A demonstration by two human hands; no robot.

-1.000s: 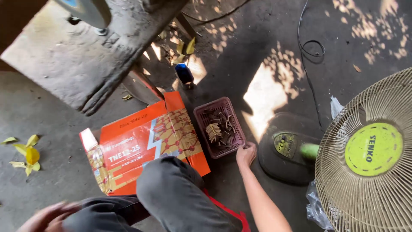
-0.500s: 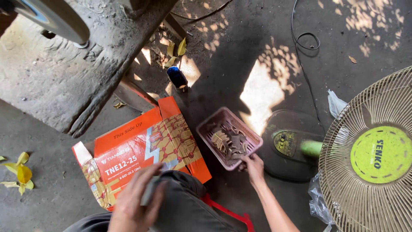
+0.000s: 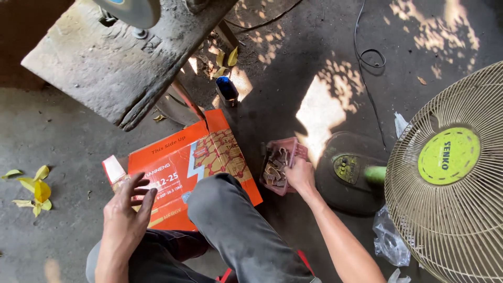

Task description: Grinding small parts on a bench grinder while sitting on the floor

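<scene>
A pedestal fan (image 3: 450,173) lies tilted at the right of the view, its cream grille facing up and its dark round base (image 3: 348,173) just left of the grille. A grey slab of a bench (image 3: 120,57) fills the upper left, and a flattened orange cardboard box (image 3: 183,167) lies on the concrete floor (image 3: 63,152) below it, partly under the person's bent knee (image 3: 230,209).

Between the orange cardboard box and the dark round base sits the small pink tray (image 3: 280,165), tipped so that its near edge is lifted. It lies directly ahead of the right hand (image 3: 301,175), which is far nearer to it than the other hand. The right fingers are curled and clamped on the tray's near right rim, the thumb hidden behind it. The tray's long axis runs away from the person, slanting slightly left toward the top of the view.

The small pink tray is a shallow rectangular plastic dish with a ribbed wall, filled with small tan and brown bits too tiny to name.

The left hand (image 3: 126,209) hovers over the near left corner of the orange cardboard box, well apart from the tray, fingers spread and holding nothing.

A small blue-topped can (image 3: 227,88) stands beyond the box, and yellow leaves (image 3: 31,188) lie at far left.
</scene>
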